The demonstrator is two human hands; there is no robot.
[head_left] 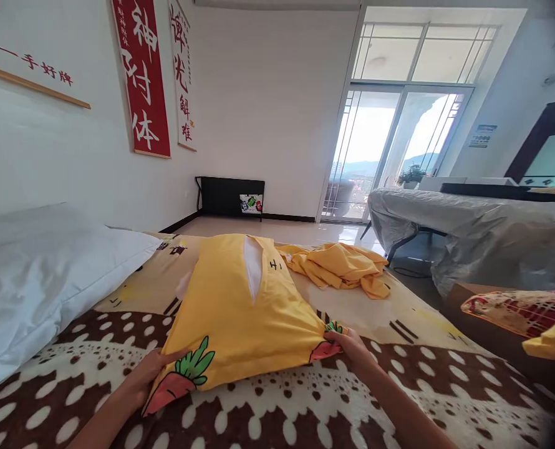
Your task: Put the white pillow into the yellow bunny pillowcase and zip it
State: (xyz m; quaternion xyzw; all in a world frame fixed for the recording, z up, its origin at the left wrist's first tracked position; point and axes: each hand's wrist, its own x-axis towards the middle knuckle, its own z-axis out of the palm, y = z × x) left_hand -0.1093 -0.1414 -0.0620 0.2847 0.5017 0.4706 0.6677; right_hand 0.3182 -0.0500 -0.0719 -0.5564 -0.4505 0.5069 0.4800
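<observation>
A yellow pillowcase with carrot prints at its near corners lies on the bed, filled out by a white pillow that shows through a slit in the upper face. My left hand grips the near left corner beside a carrot print. At the near right corner, my right hand pinches the cloth, which is pulled into creases there. The fingertips of both hands are partly hidden by the fabric. Beyond the pillow's right side lies a crumpled yellow cloth.
A patterned blanket covers the bed. On the left lies a bare white pillow. To the right are a plastic-covered table and a cardboard box with a red patterned item. A low black stand is by the wall.
</observation>
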